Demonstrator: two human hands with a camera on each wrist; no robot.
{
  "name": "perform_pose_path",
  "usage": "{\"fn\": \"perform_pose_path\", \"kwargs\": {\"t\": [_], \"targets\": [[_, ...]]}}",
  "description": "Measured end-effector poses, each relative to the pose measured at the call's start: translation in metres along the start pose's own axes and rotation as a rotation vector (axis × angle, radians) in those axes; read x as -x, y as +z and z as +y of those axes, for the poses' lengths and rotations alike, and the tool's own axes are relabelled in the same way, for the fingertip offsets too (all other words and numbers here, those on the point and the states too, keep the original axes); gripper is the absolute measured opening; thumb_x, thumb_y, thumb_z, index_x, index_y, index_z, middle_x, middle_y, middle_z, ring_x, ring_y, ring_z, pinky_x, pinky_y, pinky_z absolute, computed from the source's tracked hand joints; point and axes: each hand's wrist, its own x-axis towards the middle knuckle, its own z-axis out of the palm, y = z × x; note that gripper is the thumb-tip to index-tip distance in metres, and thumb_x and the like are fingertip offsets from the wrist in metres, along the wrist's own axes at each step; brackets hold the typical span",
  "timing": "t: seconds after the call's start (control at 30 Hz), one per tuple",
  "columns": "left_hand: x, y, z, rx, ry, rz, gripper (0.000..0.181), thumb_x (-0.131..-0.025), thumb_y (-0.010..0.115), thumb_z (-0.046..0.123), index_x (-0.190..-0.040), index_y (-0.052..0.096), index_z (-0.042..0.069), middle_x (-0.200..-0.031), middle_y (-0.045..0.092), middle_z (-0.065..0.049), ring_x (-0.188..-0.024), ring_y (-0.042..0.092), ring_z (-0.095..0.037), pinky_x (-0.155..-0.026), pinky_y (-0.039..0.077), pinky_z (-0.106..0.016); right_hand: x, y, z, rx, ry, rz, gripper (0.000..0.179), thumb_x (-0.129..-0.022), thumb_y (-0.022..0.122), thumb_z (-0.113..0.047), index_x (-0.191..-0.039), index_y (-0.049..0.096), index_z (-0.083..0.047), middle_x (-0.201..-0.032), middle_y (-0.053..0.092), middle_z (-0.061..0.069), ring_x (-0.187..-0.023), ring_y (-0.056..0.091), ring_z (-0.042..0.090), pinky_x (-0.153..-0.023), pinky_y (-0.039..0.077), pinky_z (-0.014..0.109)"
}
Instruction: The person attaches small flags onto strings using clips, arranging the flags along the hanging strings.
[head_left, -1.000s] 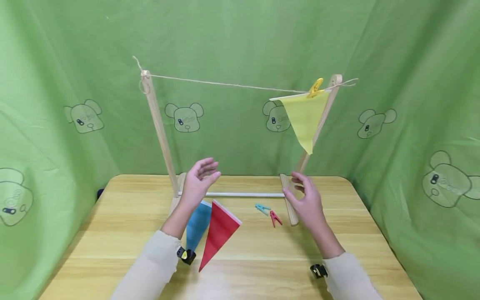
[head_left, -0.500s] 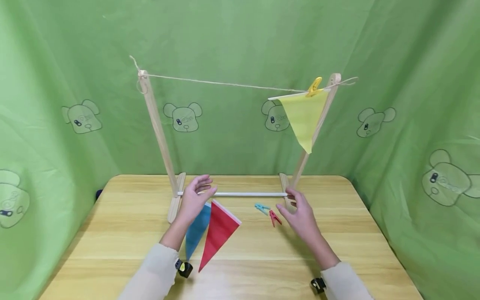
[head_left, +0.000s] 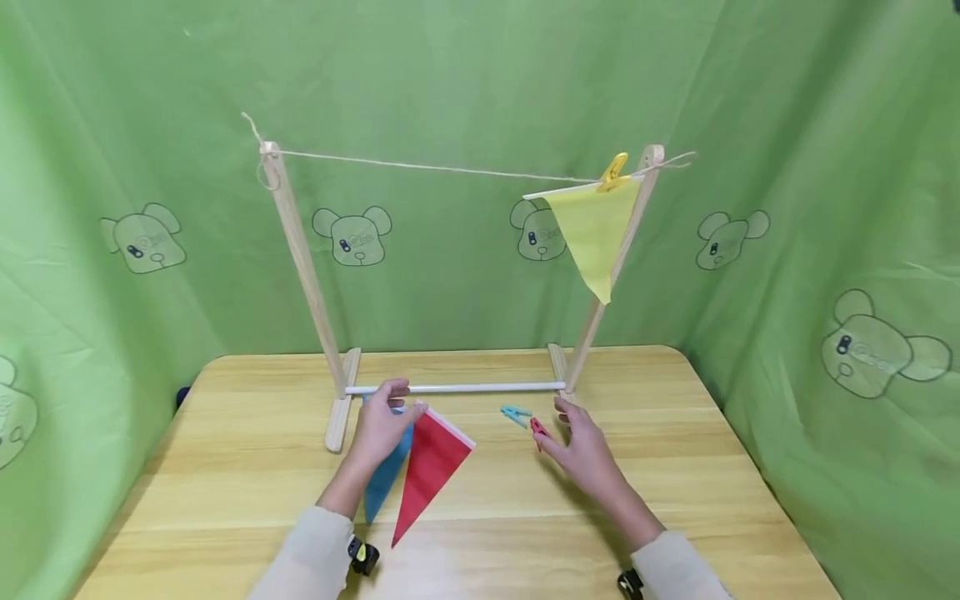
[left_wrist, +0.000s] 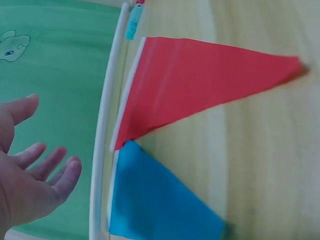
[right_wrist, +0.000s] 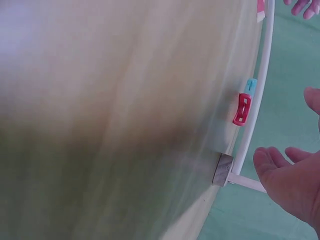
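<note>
A red triangular flag [head_left: 435,467] lies on the table, its white edge towards the back, partly over a blue triangular flag [head_left: 387,483]. My left hand [head_left: 378,427] hovers over their upper corners, fingers loosely bent; the left wrist view shows nothing in it. My right hand [head_left: 588,457] is just right of a red clothespin [head_left: 537,429], its thumb overlapping the pin in the head view. In the right wrist view those fingers [right_wrist: 272,159] are apart from the pin. Beside it lies a light blue clothespin [head_left: 515,413].
A wooden frame with a left post [head_left: 303,267] and a white crossbar [head_left: 480,387] stands at the table's back. Twine [head_left: 435,167] spans its tops. A yellow clothespin [head_left: 613,172] holds a yellow flag [head_left: 594,229] near the right post. Green cloth [head_left: 450,275] surrounds the table.
Both hands have come down, the left towards the flags' upper corners, the right leftward towards the red clothespin. The whole head view has shifted slightly. Flags and clothespins stay put.
</note>
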Motion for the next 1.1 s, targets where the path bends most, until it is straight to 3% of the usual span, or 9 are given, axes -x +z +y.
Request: {"fn": "perform_pose_path", "kwargs": {"t": [0.27, 0.6, 0.73, 0.9, 1.0, 1.1], "targets": [[0.002, 0.007, -0.011, -0.079, -0.084, 0.001, 0.058, -0.089, 0.082, 0.018, -0.136, 0.058, -0.005, -0.132, 0.064, -0.025, -0.113, 0.064, -0.038, -0.093, 0.059, -0.047, 0.003, 0.005, 0.001, 0.062, 0.04, -0.053, 0.084, -0.093, 0.078, -0.032, -0.156, 0.035, 0.004, -0.153, 0.046, 0.027, -0.141, 0.047, 0.045, -0.117, 0.038, 0.058], [0.0, 0.021, -0.018, -0.191, -0.044, 0.034, 0.059, -0.084, 0.085, 0.018, -0.132, 0.061, -0.007, -0.117, 0.07, -0.023, -0.102, 0.067, -0.035, -0.089, 0.058, -0.047, 0.0, 0.011, 0.002, 0.136, 0.054, -0.071, 0.081, -0.091, 0.081, -0.031, -0.15, 0.042, 0.009, -0.144, 0.051, 0.031, -0.128, 0.057, 0.045, -0.109, 0.048, 0.057], [-0.003, 0.025, -0.018, -0.222, -0.03, 0.059, 0.057, -0.083, 0.086, 0.015, -0.129, 0.063, -0.008, -0.111, 0.07, -0.021, -0.098, 0.066, -0.033, -0.086, 0.058, -0.046, -0.002, 0.013, 0.004, 0.164, 0.051, -0.072, 0.079, -0.089, 0.083, -0.029, -0.146, 0.046, 0.01, -0.134, 0.057, 0.028, -0.112, 0.062, 0.037, -0.1, 0.055, 0.053], [-0.006, 0.028, -0.021, -0.259, -0.026, 0.079, 0.053, -0.081, 0.086, 0.013, -0.125, 0.067, -0.009, -0.105, 0.069, -0.02, -0.093, 0.064, -0.029, -0.084, 0.058, -0.042, -0.003, 0.014, 0.007, 0.209, 0.04, -0.082, 0.075, -0.087, 0.084, -0.03, -0.14, 0.051, 0.012, -0.119, 0.061, 0.024, -0.094, 0.059, 0.027, -0.086, 0.058, 0.047], [-0.008, 0.027, -0.022, -0.274, -0.034, 0.08, 0.049, -0.08, 0.087, 0.014, -0.119, 0.069, -0.008, -0.102, 0.069, -0.018, -0.092, 0.063, -0.028, -0.084, 0.058, -0.043, -0.004, 0.015, 0.008, 0.224, 0.034, -0.086, 0.072, -0.086, 0.085, -0.029, -0.136, 0.054, 0.013, -0.114, 0.062, 0.022, -0.091, 0.059, 0.026, -0.083, 0.058, 0.045], [-0.011, 0.028, -0.023, -0.308, -0.036, 0.087, 0.038, -0.079, 0.088, 0.016, -0.104, 0.071, -0.006, -0.091, 0.065, -0.014, -0.083, 0.057, -0.023, -0.073, 0.053, -0.036, -0.005, 0.015, 0.007, 0.234, 0.029, -0.087, 0.066, -0.086, 0.086, -0.026, -0.131, 0.058, 0.013, -0.108, 0.061, 0.02, -0.089, 0.058, 0.025, -0.08, 0.057, 0.043]]}}
